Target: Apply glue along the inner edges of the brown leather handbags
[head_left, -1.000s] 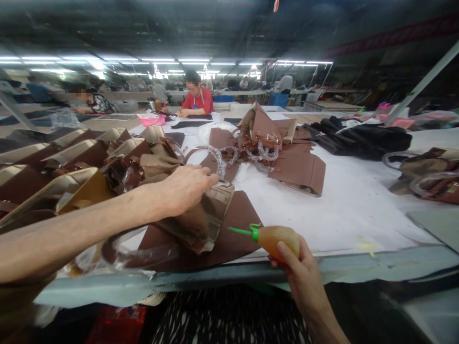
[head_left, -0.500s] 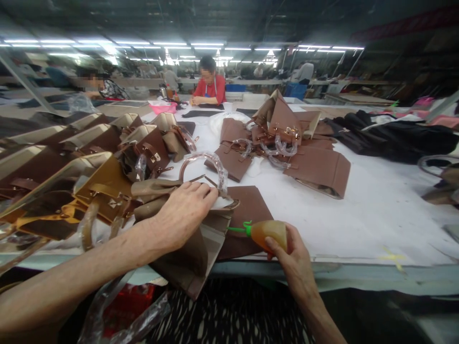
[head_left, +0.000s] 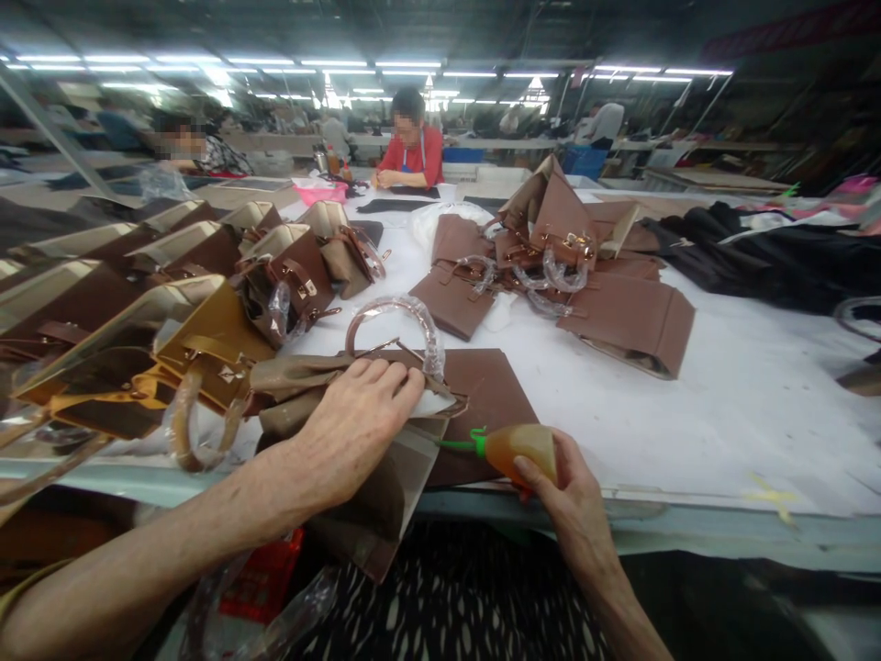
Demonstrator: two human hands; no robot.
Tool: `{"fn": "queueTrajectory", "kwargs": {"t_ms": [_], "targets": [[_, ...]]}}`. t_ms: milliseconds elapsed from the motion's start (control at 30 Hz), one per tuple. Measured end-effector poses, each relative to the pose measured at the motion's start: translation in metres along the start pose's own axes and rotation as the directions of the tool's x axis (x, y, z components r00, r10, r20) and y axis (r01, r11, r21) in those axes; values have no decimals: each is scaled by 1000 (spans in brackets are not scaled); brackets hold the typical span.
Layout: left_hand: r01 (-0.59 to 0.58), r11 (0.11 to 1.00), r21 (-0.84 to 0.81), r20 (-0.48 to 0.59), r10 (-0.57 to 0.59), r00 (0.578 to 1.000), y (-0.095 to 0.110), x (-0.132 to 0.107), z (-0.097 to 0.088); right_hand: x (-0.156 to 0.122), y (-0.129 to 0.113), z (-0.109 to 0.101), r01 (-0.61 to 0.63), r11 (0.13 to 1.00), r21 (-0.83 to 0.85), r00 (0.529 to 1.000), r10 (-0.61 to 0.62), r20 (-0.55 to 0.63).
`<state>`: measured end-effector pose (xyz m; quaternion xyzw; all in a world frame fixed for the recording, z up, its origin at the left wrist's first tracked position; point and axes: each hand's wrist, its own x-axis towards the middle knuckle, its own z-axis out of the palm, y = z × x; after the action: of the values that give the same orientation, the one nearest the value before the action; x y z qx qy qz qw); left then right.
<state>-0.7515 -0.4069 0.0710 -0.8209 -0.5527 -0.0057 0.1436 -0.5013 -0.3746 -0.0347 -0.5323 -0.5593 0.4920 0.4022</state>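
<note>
My left hand [head_left: 364, 418] is closed over the upper edge of a brown handbag [head_left: 372, 487], its fingertips partly hidden behind the fabric. The bag's brown-grey lining shows, and its lower part hangs over the table's front edge. A plastic-wrapped handle [head_left: 430, 335] arches up behind my fingers. In my right hand [head_left: 571, 487] is a squeeze bottle [head_left: 519, 450] of amber liquid, held on its side. Its thin green nozzle points left, with the tip at the edge of the bag; whether it touches cannot be made out. Under both lies a flat brown panel [head_left: 492, 390].
Rows of open brown bags [head_left: 179, 248] and a mustard bag [head_left: 213, 344] stand at left. More brown bags [head_left: 633, 317] are heaped beyond, on the white tabletop [head_left: 743, 413]. Black material [head_left: 730, 248] lies at right. A person in red [head_left: 419, 156] sits across the table.
The view has shifted slightly, so the background sits further right. The bottle stays with its nozzle at the bag's edge, and my left hand keeps its hold on the bag.
</note>
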Motion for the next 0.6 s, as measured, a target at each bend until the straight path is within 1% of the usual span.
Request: {"fn": "queueTrajectory", "kwargs": {"t_ms": [167,267,333,467,600], "targets": [[-2,1000,9,-9,2,1000,3,-5,0,-4,5,0,14,999,-43,1000,-14,-17],[-15,1000,8,-38,15,999,4,-8,1,-7,3,-1,28,997,-73,999,-29,-23],[-18,1000,-2,-39,18,999,4,-10,2,-9,0,-1,16,996,-83,1000,-17,-7],[-11,1000,-17,-15,10,1000,6,-13,4,-11,-3,-1,-22,999,-43,1000,23,14],[-1,1000,-21,-38,1,999,8,-16,4,-11,-2,2,-46,999,-8,999,46,10]]}}
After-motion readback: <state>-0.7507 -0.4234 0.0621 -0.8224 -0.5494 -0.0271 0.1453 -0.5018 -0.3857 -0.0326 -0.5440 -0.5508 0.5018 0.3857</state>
